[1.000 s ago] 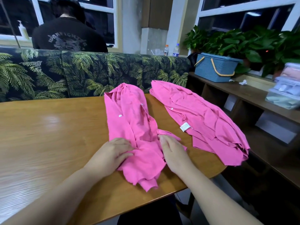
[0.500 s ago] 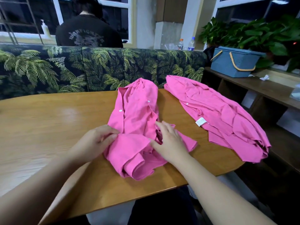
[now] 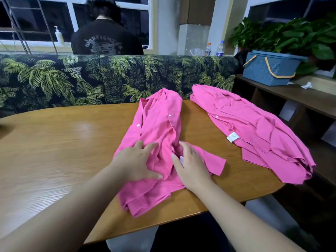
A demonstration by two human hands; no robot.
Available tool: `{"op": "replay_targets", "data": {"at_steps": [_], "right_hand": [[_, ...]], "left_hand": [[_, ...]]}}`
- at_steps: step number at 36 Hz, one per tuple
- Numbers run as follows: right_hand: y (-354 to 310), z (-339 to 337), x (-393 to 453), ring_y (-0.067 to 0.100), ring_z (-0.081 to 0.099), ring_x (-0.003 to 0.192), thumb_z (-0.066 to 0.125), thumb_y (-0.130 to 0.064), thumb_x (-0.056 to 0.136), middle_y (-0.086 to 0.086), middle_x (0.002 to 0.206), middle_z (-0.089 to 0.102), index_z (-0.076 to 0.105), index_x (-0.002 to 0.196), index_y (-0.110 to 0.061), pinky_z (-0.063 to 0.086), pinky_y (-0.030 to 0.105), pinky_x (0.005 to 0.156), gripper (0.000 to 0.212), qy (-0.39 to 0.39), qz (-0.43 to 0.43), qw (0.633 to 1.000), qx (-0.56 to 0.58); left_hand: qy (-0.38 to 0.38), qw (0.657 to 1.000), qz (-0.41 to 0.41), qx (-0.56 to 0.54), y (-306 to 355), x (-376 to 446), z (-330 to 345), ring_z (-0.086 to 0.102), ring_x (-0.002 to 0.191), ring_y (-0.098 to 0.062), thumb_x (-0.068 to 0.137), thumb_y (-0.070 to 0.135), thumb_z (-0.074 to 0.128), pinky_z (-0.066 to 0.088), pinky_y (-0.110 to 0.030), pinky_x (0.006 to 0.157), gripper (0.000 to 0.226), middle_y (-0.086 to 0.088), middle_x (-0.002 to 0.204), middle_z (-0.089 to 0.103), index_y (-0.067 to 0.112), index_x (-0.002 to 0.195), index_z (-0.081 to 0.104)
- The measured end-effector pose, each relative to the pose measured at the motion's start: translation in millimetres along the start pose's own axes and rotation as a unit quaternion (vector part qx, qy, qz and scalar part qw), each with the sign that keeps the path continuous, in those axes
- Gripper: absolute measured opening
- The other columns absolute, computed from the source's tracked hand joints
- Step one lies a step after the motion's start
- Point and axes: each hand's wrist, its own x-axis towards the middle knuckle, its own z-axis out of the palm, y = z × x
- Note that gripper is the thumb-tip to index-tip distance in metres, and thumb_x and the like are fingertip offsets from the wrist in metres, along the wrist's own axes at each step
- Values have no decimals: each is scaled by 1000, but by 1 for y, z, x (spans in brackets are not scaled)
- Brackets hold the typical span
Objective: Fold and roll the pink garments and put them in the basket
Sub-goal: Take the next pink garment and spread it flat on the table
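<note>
Under my right hand (image 3: 192, 166) a white tag (image 3: 181, 159) barely peeks out, unreadable. My left hand (image 3: 135, 161) covers part of the near pink shirt (image 3: 160, 124). Both my forearms run off the bottom edge.

Two bright pink garments (image 3: 158, 128) (image 3: 254, 128) (white buttons on each) lie on the honey-brown wooden table (image 3: 54, 142); behind, a dark bench (image 3: 72, 79) with green palm-leaf print, and a blue basket (image 3: 269, 70) with tan handles.

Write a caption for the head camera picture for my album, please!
Both hands, left and right, press a pink shirt on the wooden table beside a second shirt.
</note>
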Motion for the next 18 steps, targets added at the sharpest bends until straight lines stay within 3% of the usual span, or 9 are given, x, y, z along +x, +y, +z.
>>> {"op": "replay_targets", "data": {"at_steps": [2, 5, 7, 9, 11, 13, 16, 18], "right_hand": [[3, 1, 1, 20, 30, 140, 38, -47, 98, 5, 150, 37, 31, 145, -14, 23, 40, 117, 58, 5, 23, 999, -47], [1, 0, 0, 17, 23, 144, 26, -65, 92, 3, 156, 27, 25, 147, -14, 17, 42, 119, 75, -53, 47, 993, -94], [-2, -4, -2, 16, 20, 145, 7, -80, 74, 3, 158, 24, 21, 149, -16, 13, 44, 120, 99, -81, 50, 991, -97], [-4, -6, -3, 17, 19, 146, 2, -83, 64, 2, 158, 23, 18, 150, -15, 10, 45, 119, 111, -99, 53, 989, -100], [-4, -6, -3, 19, 19, 146, 20, -87, 69, 3, 158, 23, 16, 151, -14, 10, 46, 118, 109, -109, 49, 986, -113], [-5, -4, -2, 19, 22, 145, 42, -79, 78, 4, 157, 27, 15, 151, -13, 12, 46, 119, 101, -114, 45, 986, -113], [-7, -5, -2, 18, 32, 140, 52, -66, 85, 3, 152, 35, 22, 149, -14, 21, 39, 117, 88, -94, 41, 991, -82], [-8, -5, -3, 21, 39, 134, 54, -55, 90, 2, 143, 45, 37, 140, -16, 30, 36, 112, 66, -83, 32, 992, -86]], "left_hand": [[26, 1000, -16, 3, 4, 4, 3, 56, 109, -26, 78, 72, 53, 47, -36, 89, 78, -3, 126, 46, 36, 143, 28], [79, 997, -16, -18, 4, 7, 3, 61, 99, -25, 95, 43, 46, 51, -37, 86, 35, -2, 115, 58, 35, 129, 53], [84, 994, -30, -56, 1, 7, -2, 61, 106, -25, 98, 29, 42, 48, -32, 87, 32, -1, 119, 64, 34, 125, 59], [75, 990, -66, -101, -2, 6, -9, 58, 114, -27, 100, 27, 42, 43, -30, 87, 31, -4, 125, 63, 28, 126, 59], [79, 980, -92, -157, -9, 5, -14, 59, 109, -32, 100, 24, 41, 42, -33, 81, 23, -12, 116, 66, 22, 109, 62], [105, 963, -98, -229, -15, 5, -16, 62, 95, -34, 99, 18, 41, 41, -34, 71, 20, -15, 99, 68, 18, 92, 60], [161, 929, -125, -310, -21, 7, -18, 59, 75, -31, 98, 11, 43, 35, -34, 59, 23, -12, 76, 65, 10, 83, 61], [204, 898, -145, -361, -26, 9, -24, 57, 70, -29, 97, 9, 42, 38, -33, 59, 24, -9, 73, 64, 11, 81, 60]]}}
